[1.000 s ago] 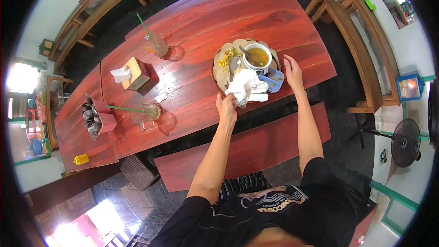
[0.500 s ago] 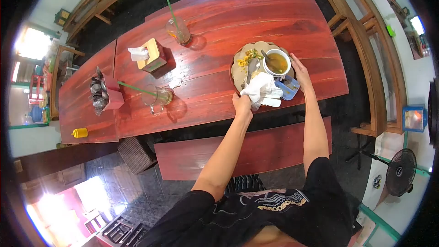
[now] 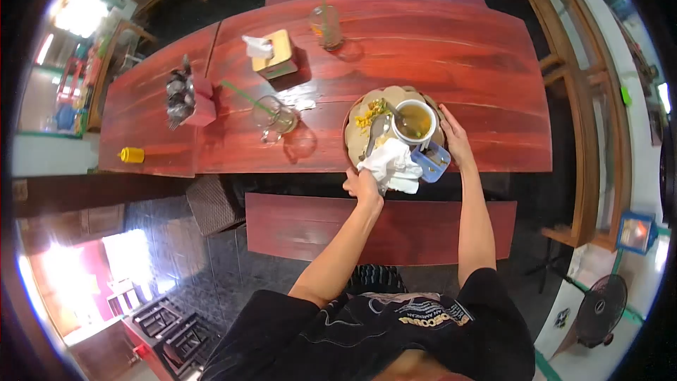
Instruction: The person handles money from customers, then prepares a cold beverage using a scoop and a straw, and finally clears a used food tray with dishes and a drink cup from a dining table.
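Observation:
A scalloped tan plate with a reddish-brown rim beneath sits between my hands, at the near edge of the table. My left hand grips its near left side, beside crumpled white tissues. Along the right side, my right hand holds the plate near the soup bowl, its fingertips partly hidden. The white bowl contains yellowish broth and a spoon. Yellow food scraps and another spoon lie on the plate. A small blue container leans by the bowl.
On the red wooden table stand a glass mug and a glass, both with green straws, a tissue box, a cutlery holder and a yellow bottle. A bench runs along the near side.
Both hands and the plate have come nearer to me, over the table's near edge. The camera view has shifted, so the table items appear further right.

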Demonstrator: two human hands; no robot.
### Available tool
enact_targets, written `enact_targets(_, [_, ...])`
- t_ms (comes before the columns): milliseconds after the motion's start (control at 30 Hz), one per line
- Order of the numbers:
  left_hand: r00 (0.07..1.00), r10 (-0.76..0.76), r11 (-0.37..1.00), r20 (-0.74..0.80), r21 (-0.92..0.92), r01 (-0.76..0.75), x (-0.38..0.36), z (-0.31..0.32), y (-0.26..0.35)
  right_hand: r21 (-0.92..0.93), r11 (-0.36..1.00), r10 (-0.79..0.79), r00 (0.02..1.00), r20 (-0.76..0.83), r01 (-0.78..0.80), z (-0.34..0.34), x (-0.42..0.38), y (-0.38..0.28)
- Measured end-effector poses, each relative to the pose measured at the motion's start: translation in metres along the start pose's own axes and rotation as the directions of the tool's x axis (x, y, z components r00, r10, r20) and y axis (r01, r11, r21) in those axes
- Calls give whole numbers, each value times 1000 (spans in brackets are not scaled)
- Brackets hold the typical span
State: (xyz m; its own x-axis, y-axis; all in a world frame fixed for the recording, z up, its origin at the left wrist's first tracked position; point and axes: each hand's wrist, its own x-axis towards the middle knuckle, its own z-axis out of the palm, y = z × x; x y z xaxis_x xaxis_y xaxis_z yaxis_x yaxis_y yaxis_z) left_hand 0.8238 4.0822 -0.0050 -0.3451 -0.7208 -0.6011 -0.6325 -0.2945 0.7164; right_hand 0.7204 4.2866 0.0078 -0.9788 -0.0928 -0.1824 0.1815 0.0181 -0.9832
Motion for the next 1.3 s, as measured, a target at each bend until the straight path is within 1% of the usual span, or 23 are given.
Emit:
enact_targets(67, [995, -18, 970, 97, -239, 40, 2, -23, -6, -61, 998, -30, 999, 44, 33, 18, -4, 4])
enact_targets(100, [984, 22, 902, 178, -429, 57, 4, -34, -11, -118, 991, -49, 997, 67, 57, 26, -6, 6])
enact_targets(133, [965, 82, 796, 250, -599, 87, 7, -45, -14, -110, 992, -46, 995, 87, 55, 35, -7, 8])
enact_targets(167, [965, 38, 775, 260, -617, 136, 9, -59, -12, -102, 993, -41, 994, 104, 51, 43, -8, 13])
enact_targets(233, [933, 7, 758, 359, -610, 229, 21, -82, -19, -63, 997, -45, 990, 136, 54, 58, -13, 18])
enact_targets(267, [914, -9, 750, 406, -601, 275, 32, -92, -28, -94, 994, -36, 987, 158, 51, 67, -18, 14])
enact_targets(300, [857, 75, 705, 509, -635, 316, 43, -102, -37, -123, 991, -26, 983, 179, 49, 76, -24, 10])
enact_targets(400, [742, -42, 674, 669, -529, 516, 69, -134, -53, -197, 977, -28, 971, 239, 77, 102, -35, 8])
enact_targets(433, [785, 16, 658, 619, -598, 458, 60, -140, -44, -201, 975, -47, 966, 254, 100, 111, -36, 7])
enact_targets(500, [765, 49, 613, 642, -624, 485, 72, -154, -49, -176, 976, -81, 962, 260, 129, 128, -40, 8])
enact_targets(600, [750, 74, 561, 658, -649, 514, 76, -176, -48, -360, 897, -128, 929, 347, 258, 144, -24, -2])
enact_targets(633, [754, 81, 566, 651, -653, 504, 79, -182, -49, -391, 841, -245, 908, 341, 373, 157, -11, -5])
enact_targets(700, [752, 110, 556, 649, -668, 495, 81, -188, -51, -495, 696, -337, 845, 414, 520, 182, 26, -11])
enact_targets(767, [750, 155, 528, 643, -696, 488, 81, -193, -47, -448, 660, -413, 789, 454, 603, 218, 58, -13])
enact_targets(833, [785, 106, 532, 611, -702, 474, 79, -198, -41, -480, 542, -499, 724, 477, 690, 250, 89, 6])
enact_targets(867, [800, 80, 535, 594, -703, 468, 80, -200, -41, -474, 551, -449, 722, 526, 687, 259, 95, 4])
enact_targets(933, [781, 125, 528, 612, -707, 470, 87, -203, -47, -467, 565, -343, 709, 616, 680, 268, 100, -2])
enact_targets(967, [769, 147, 525, 622, -708, 472, 90, -204, -49, -520, 604, -299, 776, 555, 604, 270, 99, -4])
enact_targets(1067, [773, 153, 524, 616, -714, 465, 95, -208, -52, -393, 774, -413, 866, 281, 496, 255, 63, -21])
enact_targets(1100, [755, 175, 519, 632, -711, 475, 96, -209, -51, -343, 862, -321, 925, 203, 374, 249, 40, -32])
enact_targets(1167, [720, 219, 505, 658, -708, 494, 97, -210, -51, -234, 921, -267, 942, 205, 312, 229, -4, -44])
enact_targets(1233, [716, 229, 510, 659, -708, 489, 96, -211, -49, -421, 870, -159, 955, 251, 256, 216, -39, -51])
enact_targets(1300, [707, 244, 520, 663, -705, 482, 93, -214, -47, -507, 719, -291, 869, 401, 475, 205, -57, -32])
